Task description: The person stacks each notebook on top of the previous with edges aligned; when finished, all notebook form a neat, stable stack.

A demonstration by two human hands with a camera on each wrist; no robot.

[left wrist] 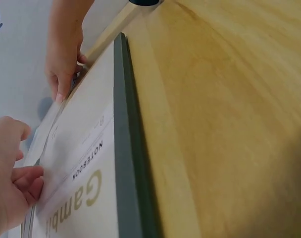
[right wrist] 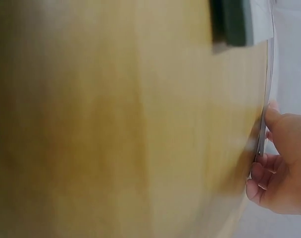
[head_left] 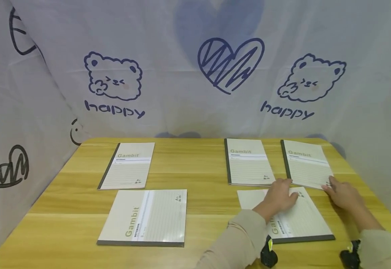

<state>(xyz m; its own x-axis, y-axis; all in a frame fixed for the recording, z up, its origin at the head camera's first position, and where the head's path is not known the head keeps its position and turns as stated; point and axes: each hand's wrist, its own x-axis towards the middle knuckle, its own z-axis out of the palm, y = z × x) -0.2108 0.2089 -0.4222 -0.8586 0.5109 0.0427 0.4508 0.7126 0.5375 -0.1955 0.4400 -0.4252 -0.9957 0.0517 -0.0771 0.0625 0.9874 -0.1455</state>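
Note:
Far right on the table lies a pale Gambit notebook (head_left: 307,164) with a dark spine on its left. My right hand (head_left: 344,194) pinches its near right corner, thumb on top and fingers beneath the thin edge (right wrist: 263,141) in the right wrist view. My left hand (head_left: 279,198) reaches over another Gambit notebook (head_left: 313,216), whose spine faces me. Its fingertips are by the far right notebook's near left corner. In the left wrist view, thumb and loosely bent fingers (left wrist: 29,183) of that hand stand apart.
A third notebook (head_left: 249,168) stands just left of the far right one. On the left side lie an upright notebook (head_left: 128,168) and a sideways one (head_left: 161,216). White printed cloth (head_left: 182,93) hangs behind the wooden table (head_left: 208,224).

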